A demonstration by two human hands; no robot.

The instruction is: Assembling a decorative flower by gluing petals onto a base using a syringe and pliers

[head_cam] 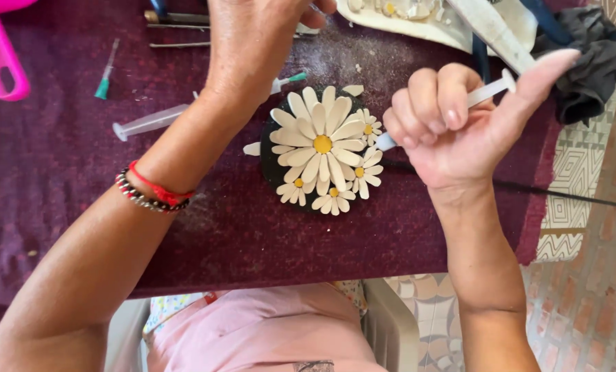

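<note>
Syringe (pixel 473 100) sits in right hand (pixel 459 131): fingers (pixel 428 103) curled closed around the barrel, thumb extended past the plunger end, blue tip just beyond the fingers and touching the edge of the daisy piece (pixel 325 148). Daisy piece lies on the maroon cloth of the bench (pixel 67 151). Left hand (pixel 253 41) reaches past the flowers; fingers out of frame, grip cannot be told. Judgement: keep tip low at the petal edge, press slowly; steady the base to avoid smearing.

Wearing a red cord bracelet (pixel 160 190) and a dark beaded bracelet (pixel 140 198) well below the left fingers; going bare-armed, showing a pink top (pixel 266 334).
</note>
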